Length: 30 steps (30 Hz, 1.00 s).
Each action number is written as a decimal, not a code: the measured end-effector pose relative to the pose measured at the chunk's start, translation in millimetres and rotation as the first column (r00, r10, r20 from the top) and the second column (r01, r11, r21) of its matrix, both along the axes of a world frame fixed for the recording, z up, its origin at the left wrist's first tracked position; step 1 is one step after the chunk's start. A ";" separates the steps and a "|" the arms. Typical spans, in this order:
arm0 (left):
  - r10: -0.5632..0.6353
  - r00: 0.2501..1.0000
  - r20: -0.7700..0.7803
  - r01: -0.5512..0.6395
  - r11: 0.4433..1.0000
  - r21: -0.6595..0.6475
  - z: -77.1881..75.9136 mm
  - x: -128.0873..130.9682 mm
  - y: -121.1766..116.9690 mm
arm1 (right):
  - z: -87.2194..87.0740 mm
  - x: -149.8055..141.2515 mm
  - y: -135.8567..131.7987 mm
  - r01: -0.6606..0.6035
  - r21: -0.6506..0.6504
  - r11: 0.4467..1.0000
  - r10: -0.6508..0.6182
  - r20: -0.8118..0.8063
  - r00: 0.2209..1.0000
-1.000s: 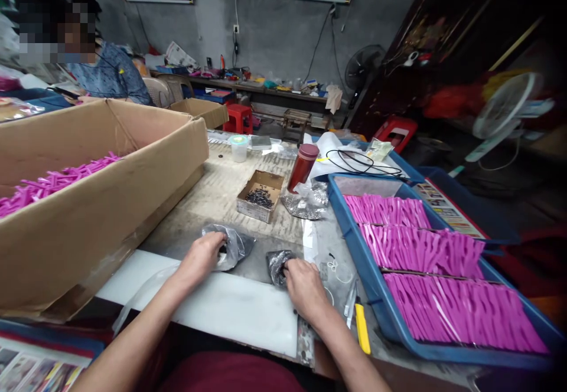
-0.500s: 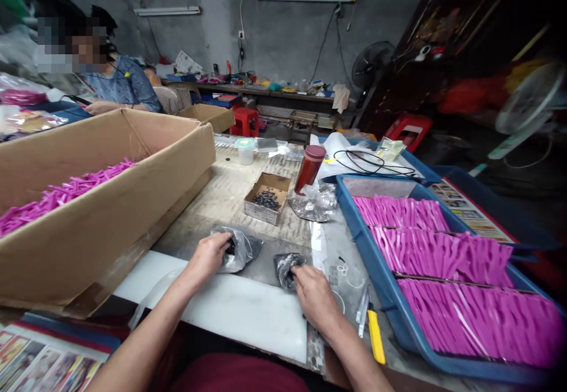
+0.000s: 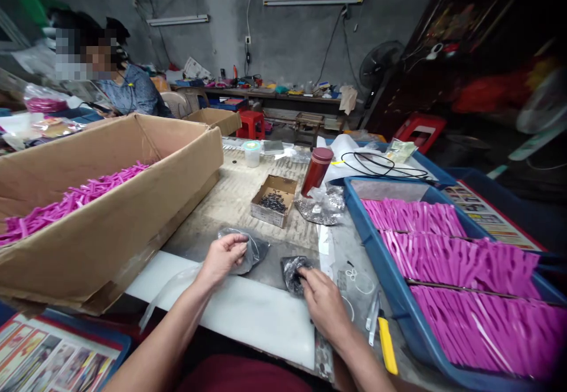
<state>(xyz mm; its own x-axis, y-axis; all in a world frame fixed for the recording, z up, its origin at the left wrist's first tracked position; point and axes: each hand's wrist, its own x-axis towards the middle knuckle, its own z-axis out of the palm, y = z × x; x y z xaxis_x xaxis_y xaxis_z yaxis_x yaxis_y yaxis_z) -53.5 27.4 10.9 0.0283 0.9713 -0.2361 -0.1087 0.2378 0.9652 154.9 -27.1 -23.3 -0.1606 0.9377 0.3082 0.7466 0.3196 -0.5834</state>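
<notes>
My left hand [image 3: 227, 256] is just above a clear plastic bag [image 3: 254, 249] with dark contents. Its fingertips are pressed together, and anything between them is too small to make out. At the mouth of a smaller plastic bag [image 3: 291, 271] holding dark pieces is my right hand [image 3: 325, 300]. Its fingers are bent together with the tips down inside the bag, so what they pinch is hidden. Both bags lie on the table by a white sheet [image 3: 261, 321]. Beyond them stands an open small carton [image 3: 268, 216] of little black parts [image 3: 273, 202].
A large cardboard box [image 3: 146, 215] of pink pieces [image 3: 80, 200] stands left. At right, a blue crate [image 3: 385, 286] holds rows of pink handles [image 3: 465, 262]. A yellow-handled cutter [image 3: 387, 345], red cylinder [image 3: 316, 170] and plastic bag [image 3: 323, 206] lie nearby. A person [image 3: 137, 91] sits far left.
My left hand has lifted out of the mouth of its bag, fingertips now showing. My right hand stays at the smaller bag. The whole view has shifted slightly.
</notes>
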 end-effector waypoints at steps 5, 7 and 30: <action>-0.032 0.964 0.263 0.063 0.991 -0.114 3.3 27.5 -15.2 | 14.4 -10.0 -8.9 -0.003 -0.175 0.985 -0.061 -0.360 0.931; -0.035 0.948 0.316 0.075 0.991 -0.113 2.2 38.5 -20.3 | 17.7 -17.3 -12.8 -0.054 -0.291 0.955 -0.116 -0.538 0.835; -0.044 0.872 -0.488 0.291 0.847 0.445 -11.8 62.4 -42.0 | 19.3 -26.1 -17.1 -0.220 -0.416 0.882 -0.280 -0.840 0.465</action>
<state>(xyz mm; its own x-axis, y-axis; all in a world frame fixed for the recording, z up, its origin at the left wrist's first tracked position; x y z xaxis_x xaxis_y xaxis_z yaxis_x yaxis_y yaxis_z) 8.9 -14.5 -1.0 0.2147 0.9465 0.2409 0.3544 -0.3053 0.8838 128.8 -44.2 -4.0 -0.0170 0.9888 -0.1481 -0.2238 -0.1481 -0.9633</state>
